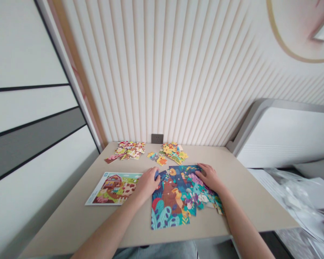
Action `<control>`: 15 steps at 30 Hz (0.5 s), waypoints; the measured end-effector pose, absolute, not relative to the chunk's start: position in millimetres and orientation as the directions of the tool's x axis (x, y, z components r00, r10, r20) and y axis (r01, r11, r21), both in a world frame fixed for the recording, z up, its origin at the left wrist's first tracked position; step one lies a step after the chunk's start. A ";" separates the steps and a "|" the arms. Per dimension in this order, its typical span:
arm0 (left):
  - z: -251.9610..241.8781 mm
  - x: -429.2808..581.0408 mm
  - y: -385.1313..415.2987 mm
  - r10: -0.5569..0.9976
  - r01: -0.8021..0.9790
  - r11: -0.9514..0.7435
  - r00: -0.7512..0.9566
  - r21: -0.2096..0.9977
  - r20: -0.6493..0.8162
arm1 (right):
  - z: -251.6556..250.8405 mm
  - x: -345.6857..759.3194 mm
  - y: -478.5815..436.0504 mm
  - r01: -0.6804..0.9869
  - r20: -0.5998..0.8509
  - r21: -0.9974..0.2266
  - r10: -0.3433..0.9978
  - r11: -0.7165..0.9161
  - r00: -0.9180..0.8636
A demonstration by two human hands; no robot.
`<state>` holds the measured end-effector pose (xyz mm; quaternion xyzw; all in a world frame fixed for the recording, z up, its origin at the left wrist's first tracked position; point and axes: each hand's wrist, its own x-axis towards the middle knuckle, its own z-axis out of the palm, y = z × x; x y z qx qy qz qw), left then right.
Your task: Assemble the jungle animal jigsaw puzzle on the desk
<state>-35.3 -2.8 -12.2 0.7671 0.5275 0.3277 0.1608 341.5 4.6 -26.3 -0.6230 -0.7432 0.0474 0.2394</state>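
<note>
Beige and smooth, the rectangular tabletop (pixel 70 216) carries a navy-and-teal, partly joined jigsaw (pixel 167 205); clock directions are read from that jigsaw, with twelve toward the white ribbed wall (pixel 151 72).

At nine o'clock lies a flat rectangular picture card (pixel 116 189) with a red barn, a brown-spotted cow and pink pigs. Toward eleven, a heap of red, brown and cream jigsaw pieces (pixel 132 149) sits near the wall.

The person's left hand (pixel 148 181) rests at the jigsaw's ten o'clock edge, fingers curled; dark blue shows beside the thumb, but one cannot tell whether a piece is pinched there.

The jigsaw itself lies flat between the hands. Its left and lower edges run straight, its top edge is stepped, and its right side is ragged. A brown bear with an orange-yellow pot fills the left part, over teal leaves with dark spots; deep blue lies above, and purple, turquoise and a white animal crowd the right.

Near twelve o'clock are a short multicoloured strip of pieces (pixel 157 158) and, just right of it, a yellow, orange and green heap of pieces (pixel 174 151).

The right hand (pixel 209 176) lies loosely spread on the jigsaw's one-to-two o'clock corner, thumb apart from the fingers, gripping nothing visible.
</note>
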 end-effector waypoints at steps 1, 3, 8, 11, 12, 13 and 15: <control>-10.4 -34.7 -4.3 0.912 0.705 -0.398 0.236 0.587 0.334 | -28.3 341.2 4.9 0.914 0.288 -0.347 0.951 0.211 -0.111; -6.9 -32.7 -7.1 0.897 0.668 -0.436 0.266 0.603 0.354 | -29.7 337.4 5.3 0.928 0.292 -0.323 0.952 0.185 -0.088; -7.5 -25.1 -12.7 0.796 0.684 -0.590 0.403 0.429 0.452 | -26.4 328.8 7.3 0.908 0.288 -0.396 0.958 0.139 -0.021; -10.8 -23.5 -14.8 0.751 0.697 -0.645 0.504 0.313 0.426 | -25.7 330.0 7.9 0.837 0.295 -0.521 0.956 0.168 -0.008; -11.3 -23.7 -15.3 0.742 0.689 -0.658 0.528 0.303 0.413 | -25.7 330.9 7.9 0.815 0.307 -0.552 0.952 0.177 0.001; -11.4 -24.0 -15.6 0.736 0.680 -0.668 0.545 0.302 0.401 | -25.6 331.8 7.8 0.797 0.321 -0.576 0.947 0.182 0.016; -10.7 -24.9 -16.0 0.738 0.669 -0.671 0.556 0.321 0.383 | -24.9 333.5 7.5 0.766 0.329 -0.620 0.943 0.170 0.057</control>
